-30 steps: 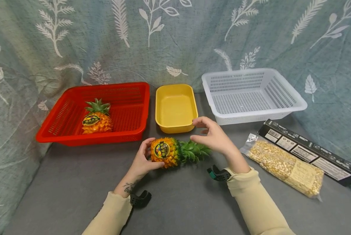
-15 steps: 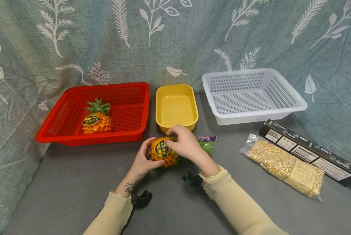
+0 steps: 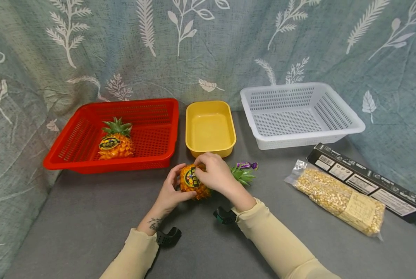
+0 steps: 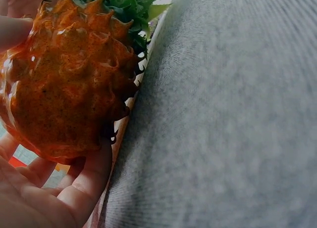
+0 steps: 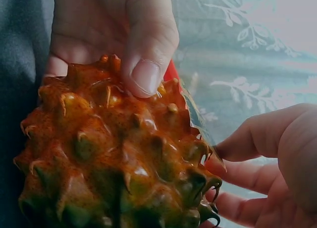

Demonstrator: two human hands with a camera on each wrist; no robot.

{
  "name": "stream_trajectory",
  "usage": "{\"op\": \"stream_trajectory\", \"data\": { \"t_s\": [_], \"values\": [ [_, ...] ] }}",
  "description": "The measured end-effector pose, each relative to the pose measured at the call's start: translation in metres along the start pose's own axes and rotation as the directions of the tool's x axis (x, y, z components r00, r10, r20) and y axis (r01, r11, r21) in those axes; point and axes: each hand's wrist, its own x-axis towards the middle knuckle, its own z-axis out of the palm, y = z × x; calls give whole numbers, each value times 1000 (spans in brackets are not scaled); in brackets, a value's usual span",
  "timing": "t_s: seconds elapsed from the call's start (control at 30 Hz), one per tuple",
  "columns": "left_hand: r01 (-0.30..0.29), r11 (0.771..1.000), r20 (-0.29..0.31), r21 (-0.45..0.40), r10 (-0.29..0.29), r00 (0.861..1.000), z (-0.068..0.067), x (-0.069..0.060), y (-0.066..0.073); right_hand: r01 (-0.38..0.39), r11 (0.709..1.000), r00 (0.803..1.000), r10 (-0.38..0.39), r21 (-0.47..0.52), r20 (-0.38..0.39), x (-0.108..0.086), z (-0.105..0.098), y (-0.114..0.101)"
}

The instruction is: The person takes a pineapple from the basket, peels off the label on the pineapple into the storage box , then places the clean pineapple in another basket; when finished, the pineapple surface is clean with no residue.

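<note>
Head view gives us a grey table (image 3: 197, 244) before a blue-green curtain (image 3: 229, 46) printed with white leaves; along the back we see a red basket (image 3: 89, 165) holding a second pineapple (image 3: 122, 147), a yellow tub (image 3: 210, 133) and a white basket (image 3: 284, 120); to the right lie a bag of kernels (image 3: 326, 193) and a black box (image 3: 368, 182); a purple sweet (image 3: 244, 165) sits just beyond the nearer pineapple's (image 3: 202, 191) crown. That pineapple is held sideways in front of the tub; we find it glossy, orange and spiky, greener towards the leaves, with a round black label (image 3: 191, 178); the left hand (image 3: 168, 192) is half closed, thumb and fingers curled round its base; the right hand (image 3: 216, 173) is nearly closed, pinching the label's edge.
</note>
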Motion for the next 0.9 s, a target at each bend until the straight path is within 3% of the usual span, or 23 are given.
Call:
{"op": "stream_trajectory", "data": {
  "t_s": [0.23,0.4,0.7,0.9],
  "values": [
    [-17,1000,2,-8,17,1000,0,0,0,70,997,995,-68,21,-73,-2,2,-1],
    [-19,1000,4,-1,19,1000,1,-1,0,173,984,977,-166,41,-134,-2,4,-1],
    [-26,999,12,-25,27,1000,0,-1,-1,408,910,903,-391,68,-180,-8,-2,2],
    [-24,1000,5,-6,24,1000,0,0,-1,519,847,845,-488,114,-217,-11,-16,4]
  ]
}}
